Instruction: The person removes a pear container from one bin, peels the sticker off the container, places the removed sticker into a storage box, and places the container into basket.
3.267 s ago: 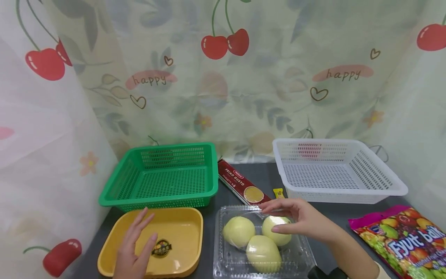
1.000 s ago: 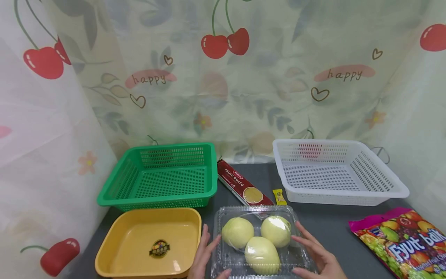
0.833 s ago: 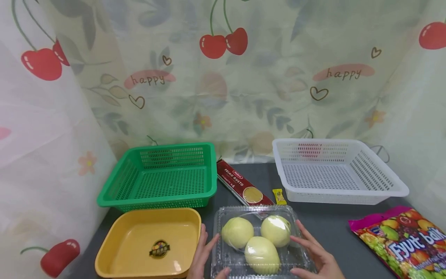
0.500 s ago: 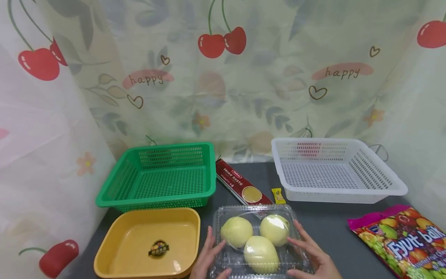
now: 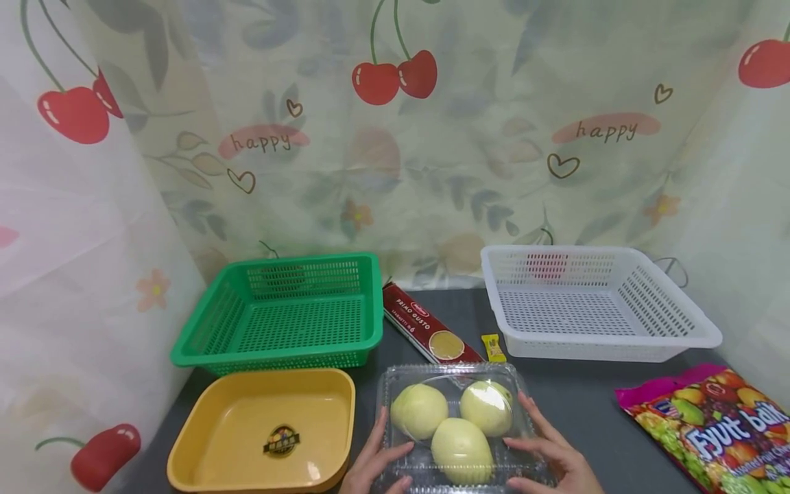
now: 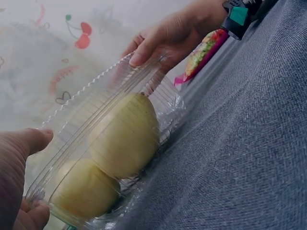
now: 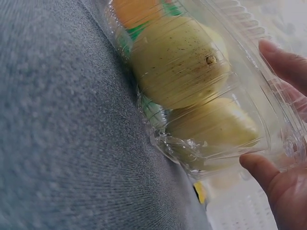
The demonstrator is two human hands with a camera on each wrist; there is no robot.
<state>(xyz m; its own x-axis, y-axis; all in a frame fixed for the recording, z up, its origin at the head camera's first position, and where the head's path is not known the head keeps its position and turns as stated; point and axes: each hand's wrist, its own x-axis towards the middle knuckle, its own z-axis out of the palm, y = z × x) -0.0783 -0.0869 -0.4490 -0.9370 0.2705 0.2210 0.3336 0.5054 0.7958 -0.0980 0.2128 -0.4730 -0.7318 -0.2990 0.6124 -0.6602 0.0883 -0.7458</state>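
Note:
A clear plastic clamshell box stands at the front middle of the table in the head view. Inside are three round, pale yellow-green fruits that look like pears. My left hand grips the box's left side; in the left wrist view its thumb and fingers sit on either side of the rim. On the opposite side, my right hand holds the box, its thumb at the near edge and fingers spread along the lid. The box's underside is hidden.
A yellow tray lies just left of the box. Behind stand a green basket and a white basket. Between them lie a red spaghetti pack and a small yellow packet. A fruit candy bag is at right.
The left hand has come from over the yellow tray, and the right from above the lid, to the box's two sides. Lately their fingers have shifted inward on the lid. The box has barely moved.

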